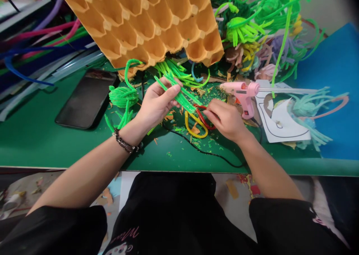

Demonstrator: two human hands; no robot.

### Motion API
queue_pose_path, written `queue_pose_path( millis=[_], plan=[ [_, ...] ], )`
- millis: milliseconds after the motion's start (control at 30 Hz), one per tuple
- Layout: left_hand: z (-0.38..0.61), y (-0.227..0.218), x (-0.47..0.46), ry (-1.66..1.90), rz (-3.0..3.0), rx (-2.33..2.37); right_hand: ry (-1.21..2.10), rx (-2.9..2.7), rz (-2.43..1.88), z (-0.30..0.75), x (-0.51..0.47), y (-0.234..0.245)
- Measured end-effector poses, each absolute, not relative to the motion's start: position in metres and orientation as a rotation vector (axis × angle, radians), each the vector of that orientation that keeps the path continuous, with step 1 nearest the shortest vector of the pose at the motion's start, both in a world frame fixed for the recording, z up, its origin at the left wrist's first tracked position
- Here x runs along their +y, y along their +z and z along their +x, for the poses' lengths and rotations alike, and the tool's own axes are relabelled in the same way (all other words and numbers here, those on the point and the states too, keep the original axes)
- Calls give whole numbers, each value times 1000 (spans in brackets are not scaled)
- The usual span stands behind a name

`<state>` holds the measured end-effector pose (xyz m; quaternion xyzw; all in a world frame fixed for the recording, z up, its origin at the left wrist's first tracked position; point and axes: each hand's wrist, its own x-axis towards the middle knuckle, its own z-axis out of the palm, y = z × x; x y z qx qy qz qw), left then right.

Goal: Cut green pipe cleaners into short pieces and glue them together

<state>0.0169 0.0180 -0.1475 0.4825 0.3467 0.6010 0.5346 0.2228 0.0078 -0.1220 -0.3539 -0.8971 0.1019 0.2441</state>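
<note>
Several bright green pipe cleaners [183, 98] are pinched in a bundle between the thumb and fingers of my left hand [161, 98]. They slant down to the right toward my right hand [224, 118], whose fingers are curled beside their lower ends. Its fingertips are turned away, so what they grip is hidden. Under the bundle lie scissors with one yellow and one red handle loop [196, 125]; the red loop runs up against my right fingers, and the blades are not visible. Left of my left hand sits a wound green pipe-cleaner piece [123, 97] with loose strands.
An orange egg-carton tray [157, 23] leans at the back over more green stems. A black phone [85, 98] lies left. A pink glue gun [242, 94], its black cord [207, 154], paper cutouts [288, 124] and a blue sheet [333, 98] are right. Green clippings litter the green table.
</note>
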Motion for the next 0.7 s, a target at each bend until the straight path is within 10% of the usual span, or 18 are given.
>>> queue_pose_path(
  millis=[700],
  plan=[
    [19, -145, 16, 1421, 1132, 770, 232, -2370, -921, 222, 7, -125]
  ],
)
